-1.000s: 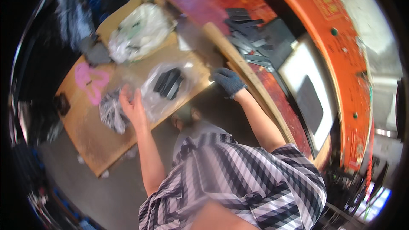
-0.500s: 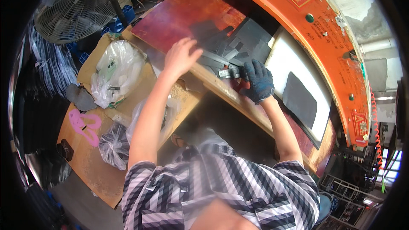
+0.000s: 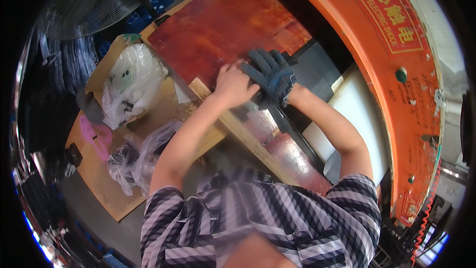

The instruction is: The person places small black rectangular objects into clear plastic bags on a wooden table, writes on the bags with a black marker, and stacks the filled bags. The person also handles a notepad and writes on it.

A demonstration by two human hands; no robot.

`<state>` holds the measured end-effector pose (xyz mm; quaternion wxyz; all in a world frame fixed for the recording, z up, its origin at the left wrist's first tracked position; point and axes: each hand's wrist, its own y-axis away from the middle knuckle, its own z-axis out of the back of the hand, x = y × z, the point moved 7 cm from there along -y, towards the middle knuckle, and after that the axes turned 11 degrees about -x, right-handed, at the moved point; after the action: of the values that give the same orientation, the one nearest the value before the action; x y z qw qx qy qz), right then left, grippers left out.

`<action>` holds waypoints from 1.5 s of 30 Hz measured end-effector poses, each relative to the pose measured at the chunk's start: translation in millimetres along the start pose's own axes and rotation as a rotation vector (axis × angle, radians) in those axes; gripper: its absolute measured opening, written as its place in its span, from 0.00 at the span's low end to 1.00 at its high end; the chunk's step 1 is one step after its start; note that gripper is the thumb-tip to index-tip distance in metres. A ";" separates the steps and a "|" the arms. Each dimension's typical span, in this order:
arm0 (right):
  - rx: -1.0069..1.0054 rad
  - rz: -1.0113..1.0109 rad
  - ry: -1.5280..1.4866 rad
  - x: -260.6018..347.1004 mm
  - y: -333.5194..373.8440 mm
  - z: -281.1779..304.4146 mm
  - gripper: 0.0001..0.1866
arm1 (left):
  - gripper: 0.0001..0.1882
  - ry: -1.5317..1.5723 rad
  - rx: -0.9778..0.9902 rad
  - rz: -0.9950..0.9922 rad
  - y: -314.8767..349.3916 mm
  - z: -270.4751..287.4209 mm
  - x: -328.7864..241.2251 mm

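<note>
My bare left hand (image 3: 233,87) rests low over the red board (image 3: 218,20), its fingertips blurred and partly behind the glove. Against it lies my right hand (image 3: 270,75) in a dark blue knit glove, fingers spread and pointing away from me. Whatever lies under both palms is mostly hidden. Some dark grey strips (image 3: 281,120) stick out below the gloved hand. Just right of the glove is a flat black sheet (image 3: 317,69).
A white board (image 3: 342,114) lies at the right, below a curved orange machine guard (image 3: 367,69). A wooden edge strip (image 3: 248,139) borders the worktop. At left are a carton with a plastic bag (image 3: 131,79), a pink cutout (image 3: 96,136) and a fan (image 3: 99,10).
My hands have come together over the red board; the right moved left and away from me. Small dark pieces near the front edge are no longer spread there. The view has shifted.
</note>
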<state>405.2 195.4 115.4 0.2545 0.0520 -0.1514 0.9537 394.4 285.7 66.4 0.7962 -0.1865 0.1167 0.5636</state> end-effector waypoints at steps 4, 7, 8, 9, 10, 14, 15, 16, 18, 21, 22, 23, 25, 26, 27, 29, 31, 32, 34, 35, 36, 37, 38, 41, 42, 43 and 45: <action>0.083 -0.024 -0.068 -5.9 -25.9 -1.0 0.46 | 0.18 0.337 -0.179 0.151 7.9 11.6 18.8; 0.113 -0.009 -0.033 -2.7 -34.5 2.2 0.33 | 0.12 0.943 -0.298 0.574 17.7 9.9 51.0; 0.125 0.007 0.020 -1.8 -35.9 2.4 0.37 | 0.10 0.949 -0.431 0.629 23.4 18.9 58.3; 0.094 0.081 0.044 4.3 -37.3 4.1 0.40 | 0.10 0.939 -0.629 0.632 34.1 34.5 63.8; 0.060 0.057 -0.036 2.8 -38.5 7.6 0.36 | 0.10 0.877 -0.797 0.596 48.9 54.3 69.0; 0.042 -0.124 -0.020 -18.5 -30.8 14.0 0.31 | 0.10 0.350 -1.063 0.629 151.2 125.4 82.5; -0.001 -0.188 -0.002 -26.8 -25.8 21.1 0.29 | 0.10 0.161 -1.067 0.700 186.6 137.0 79.6; -0.052 -0.220 -0.005 -31.5 -21.4 28.7 0.29 | 0.13 -0.023 -1.015 0.705 219.5 145.8 76.1; -0.098 -0.303 0.031 -39.9 -8.7 43.3 0.30 | 0.21 -0.298 -0.890 0.817 279.7 143.3 65.9; -0.259 -0.389 0.015 -36.7 5.1 69.4 0.33 | 0.32 -0.459 -0.793 1.107 368.5 131.1 56.9; -0.300 -0.516 0.002 -39.4 13.0 79.6 0.34 | 0.35 -0.409 -0.824 1.148 387.5 124.7 55.4; -0.348 -0.644 -0.026 -39.0 18.0 84.5 0.36 | 0.38 -0.386 -0.878 1.183 409.9 126.8 53.1; -0.478 -0.632 -0.021 -25.4 12.2 100.0 0.40 | 0.37 -0.222 -0.964 1.318 435.9 115.5 60.8; -0.524 -0.604 -0.037 -15.1 7.8 105.2 0.42 | 0.36 0.030 -1.059 1.359 444.6 108.1 69.7; -0.550 -0.478 -0.108 1.1 -3.1 106.5 0.42 | 0.34 0.311 -1.144 1.400 450.0 100.3 78.5; -0.599 -0.358 -0.176 36.3 -9.6 105.8 0.41 | 0.21 0.688 -1.169 1.338 439.3 92.7 91.3; -0.557 -0.332 -0.502 79.8 -25.0 72.3 0.41 | 0.16 0.760 -1.061 1.404 429.2 94.2 102.4; -0.515 -0.318 -0.538 99.7 -29.9 58.5 0.41 | 0.16 0.842 -1.020 1.383 416.3 94.3 104.6; -0.480 -0.163 -0.632 159.7 -44.2 23.3 0.41 | 0.15 1.025 -0.979 1.254 393.6 102.7 111.6; -0.479 -0.053 -0.601 191.7 -51.8 4.5 0.41 | 0.15 1.080 -0.991 1.294 391.4 105.0 115.8; -0.329 -0.097 -0.920 216.4 -63.3 -28.0 0.42 | 0.15 1.155 -1.022 1.287 389.0 108.6 119.5; -0.169 -0.219 -1.048 237.6 -71.9 -61.6 0.44 | 0.15 1.228 -1.054 1.280 388.9 111.8 122.8; -0.162 -0.119 -0.948 258.8 -84.3 -75.4 0.43 | 0.15 1.307 -1.117 1.315 395.5 112.9 125.9; 0.427 -0.207 -0.683 291.5 -90.9 -145.5 0.38 | 0.15 1.470 -1.260 1.366 418.8 113.7 133.0; 0.430 -0.162 -0.646 299.7 -92.3 -153.2 0.35 | 0.15 1.489 -1.276 1.360 427.3 114.0 135.8; 0.437 -0.121 -0.608 305.5 -96.4 -161.1 0.31 | 0.15 1.506 -1.293 1.394 436.1 112.1 138.2; 0.424 -0.033 -0.511 307.7 -100.5 -168.8 0.24 | 0.15 1.349 -1.233 1.408 446.4 113.1 142.9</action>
<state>185.7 476.1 35.9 0.2074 0.3440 -0.0077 0.9157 19.8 587.9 38.1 -0.1456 -0.7008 0.3016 0.6298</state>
